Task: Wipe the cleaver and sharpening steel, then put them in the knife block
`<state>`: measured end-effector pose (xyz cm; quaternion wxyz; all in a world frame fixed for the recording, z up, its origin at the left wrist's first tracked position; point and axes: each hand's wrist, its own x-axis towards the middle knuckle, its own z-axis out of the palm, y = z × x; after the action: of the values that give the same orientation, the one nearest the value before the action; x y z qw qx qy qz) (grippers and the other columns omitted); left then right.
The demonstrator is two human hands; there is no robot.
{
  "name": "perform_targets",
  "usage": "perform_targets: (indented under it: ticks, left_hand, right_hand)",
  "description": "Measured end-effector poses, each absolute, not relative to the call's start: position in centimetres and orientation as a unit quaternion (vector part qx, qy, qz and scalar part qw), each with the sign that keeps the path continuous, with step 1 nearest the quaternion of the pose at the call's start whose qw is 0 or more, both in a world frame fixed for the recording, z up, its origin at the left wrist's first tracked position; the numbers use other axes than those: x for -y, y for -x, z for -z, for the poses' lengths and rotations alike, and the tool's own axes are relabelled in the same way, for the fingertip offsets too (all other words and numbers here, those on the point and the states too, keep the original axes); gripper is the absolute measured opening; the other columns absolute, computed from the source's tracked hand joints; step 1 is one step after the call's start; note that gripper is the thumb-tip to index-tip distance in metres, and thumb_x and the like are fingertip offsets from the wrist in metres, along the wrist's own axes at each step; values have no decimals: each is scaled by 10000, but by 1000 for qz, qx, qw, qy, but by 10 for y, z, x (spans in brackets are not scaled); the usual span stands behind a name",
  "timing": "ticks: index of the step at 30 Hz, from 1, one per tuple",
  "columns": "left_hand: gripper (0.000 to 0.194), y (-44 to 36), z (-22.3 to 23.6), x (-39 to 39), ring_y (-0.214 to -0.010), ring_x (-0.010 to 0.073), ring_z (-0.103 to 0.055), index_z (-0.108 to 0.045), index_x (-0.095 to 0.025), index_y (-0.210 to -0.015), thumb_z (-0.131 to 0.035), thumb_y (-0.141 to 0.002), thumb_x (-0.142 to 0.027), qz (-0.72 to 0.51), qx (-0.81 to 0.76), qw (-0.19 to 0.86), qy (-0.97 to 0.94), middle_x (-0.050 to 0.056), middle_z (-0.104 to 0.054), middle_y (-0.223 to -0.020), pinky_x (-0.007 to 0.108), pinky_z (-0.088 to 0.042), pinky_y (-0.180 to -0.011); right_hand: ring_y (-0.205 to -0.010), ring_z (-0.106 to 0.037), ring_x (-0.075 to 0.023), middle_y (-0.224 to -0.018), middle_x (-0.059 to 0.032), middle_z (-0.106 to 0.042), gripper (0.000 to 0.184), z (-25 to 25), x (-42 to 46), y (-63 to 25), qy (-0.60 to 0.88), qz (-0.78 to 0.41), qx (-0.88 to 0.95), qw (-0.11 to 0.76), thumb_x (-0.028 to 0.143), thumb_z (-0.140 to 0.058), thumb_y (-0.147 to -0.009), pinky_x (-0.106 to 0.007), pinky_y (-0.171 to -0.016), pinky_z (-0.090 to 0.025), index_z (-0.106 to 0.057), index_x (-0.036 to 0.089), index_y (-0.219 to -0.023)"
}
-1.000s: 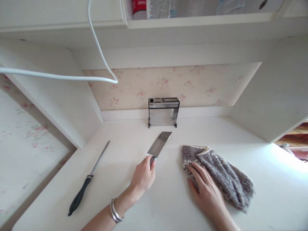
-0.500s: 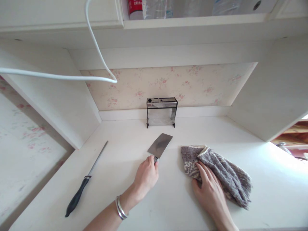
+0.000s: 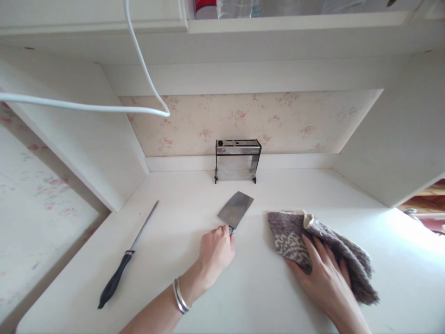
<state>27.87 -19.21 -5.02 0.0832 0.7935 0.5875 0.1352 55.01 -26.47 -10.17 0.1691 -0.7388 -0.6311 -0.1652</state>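
My left hand (image 3: 217,253) is closed around the dark handle of a cleaver (image 3: 236,208). Its broad steel blade points away from me, low over or on the white counter; I cannot tell whether it touches. To the right, my right hand (image 3: 328,278) grips a folded brown-and-cream patterned towel (image 3: 290,239), fingers over the fold and thumb at the near edge. At the left lies a honing steel (image 3: 116,280) with a black handle, its rod pointing away. A knife block (image 3: 238,162) with clear sides and a slotted steel top stands upright behind the cleaver, holding no knives.
The white counter (image 3: 194,195) is bounded by side panels and a flowered back wall (image 3: 222,118). Overhead, a cabinet shelf (image 3: 278,25) holds bottles. A white cable (image 3: 86,107) hangs across the upper left.
My right hand has shifted right over the towel, pulling its upper fold rightward and baring more of the pattern. My left hand keeps its grip on the cleaver. The view has moved slightly.
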Motion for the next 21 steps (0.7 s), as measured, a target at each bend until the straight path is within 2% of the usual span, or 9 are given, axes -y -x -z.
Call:
perform_targets:
  ticks: [5,8,11,18,21]
  left_hand:
    - [225,-292,44,195,-758,271,-653,-622,-139,-858,-430,-908,-246,-106,-551,51,-827,137,-674,-808,339,-456,-614]
    - [215,-303,42,197,-723,249,-662,-635,-126,-833,-458,-898,-228,-75,-534,51,-840,138,-678,-775,318,-468,-607]
    - [191,-316,43,199,-707,230,-668,-654,-113,-826,-485,-878,-186,-53,-510,48,-857,136,-679,-750,291,-475,-597]
    - [186,-342,42,205,-675,238,-669,-667,-108,-790,-487,-822,-76,-51,-472,51,-878,135,-678,-723,283,-479,-549]
    - [167,-345,43,207,-691,254,-672,-662,-102,-850,-500,-842,-139,-81,-492,73,-864,136,-688,-754,304,-490,-568]
  right_hand:
    - [-1161,-489,-401,-1327,-234,-458,789,100,258,-563,753,158,630,105,650,-477,-776,-504,-914,-422,-426,106,-1345]
    - [-1101,-527,-390,-1266,-206,-519,754,95,255,-566,754,140,638,68,637,-461,-791,-511,-896,-420,-439,134,-1352]
    - [-1116,-517,-375,-1246,-172,-549,726,93,255,-565,758,127,636,74,627,-437,-804,-520,-914,-401,-426,166,-1365]
    - [-1191,-478,-364,-1333,-183,-493,836,98,259,-560,764,123,621,121,627,-412,-811,-501,-961,-370,-236,119,-1451]
    - [-1189,-482,-390,-1432,-222,-359,925,97,257,-560,782,111,602,114,665,-416,-791,-514,-915,-397,-138,111,-1479]
